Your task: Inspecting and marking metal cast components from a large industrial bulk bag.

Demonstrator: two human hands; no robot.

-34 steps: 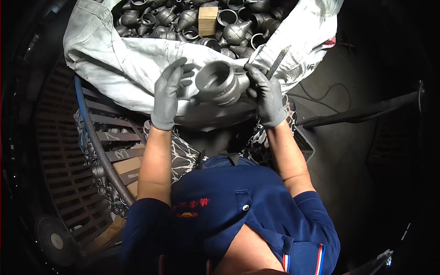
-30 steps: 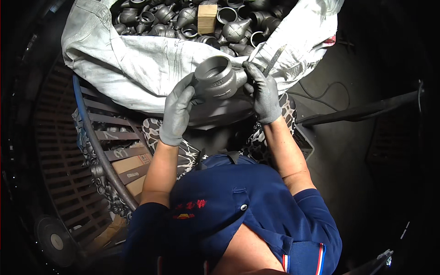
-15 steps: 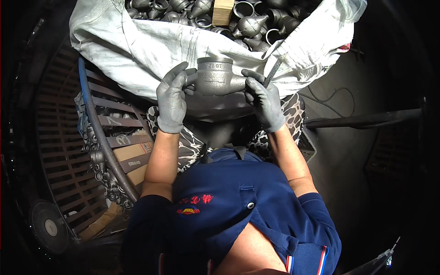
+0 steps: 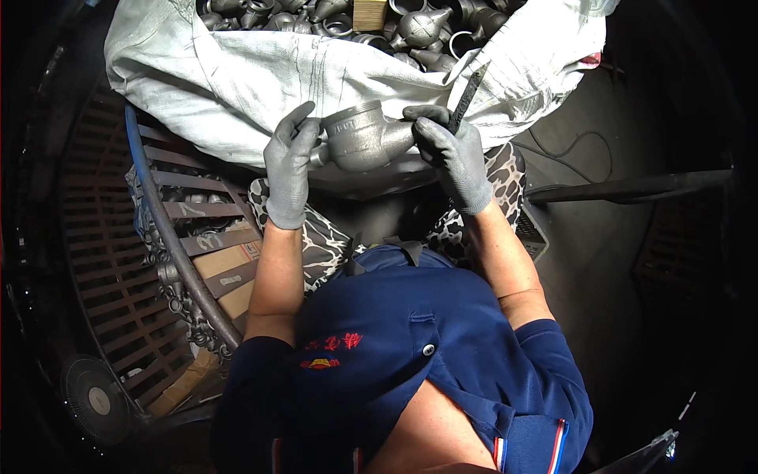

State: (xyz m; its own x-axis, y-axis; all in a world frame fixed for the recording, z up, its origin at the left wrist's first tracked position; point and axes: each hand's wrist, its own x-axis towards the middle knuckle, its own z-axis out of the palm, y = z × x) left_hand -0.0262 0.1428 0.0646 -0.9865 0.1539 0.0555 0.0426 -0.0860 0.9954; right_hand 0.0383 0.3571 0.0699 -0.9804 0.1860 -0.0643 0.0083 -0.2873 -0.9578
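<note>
Between my gloved hands is a grey cast-metal housing [image 4: 359, 142] with a round rimmed mouth at the top and a tapered neck on its right. It hangs tilted in front of the white sack, its neck end higher. My left hand [image 4: 290, 162], in a grey glove, is closed on the short stub at the casting's left side. With its fingertips around the tapered neck, my right hand [image 4: 458, 154] grips the other end. A dark, rough, narrow bar, possibly a file [image 4: 467, 99], also sticks up from my right hand.
Beyond my hands, a big white woven sack [image 4: 260, 83] holds several similar castings [image 4: 422, 28] and a wooden block [image 4: 369, 14]. At left stand a slatted metal frame [image 4: 170, 225] with small metal parts, cardboard, and a fan [image 4: 96, 399]. A dark bar [image 4: 632, 186] and cable lie right.
The casting has tilted, its mouth leaning left and its right neck angled upward. Both hands have turned with it, keeping hold. The whole view has shifted slightly.
</note>
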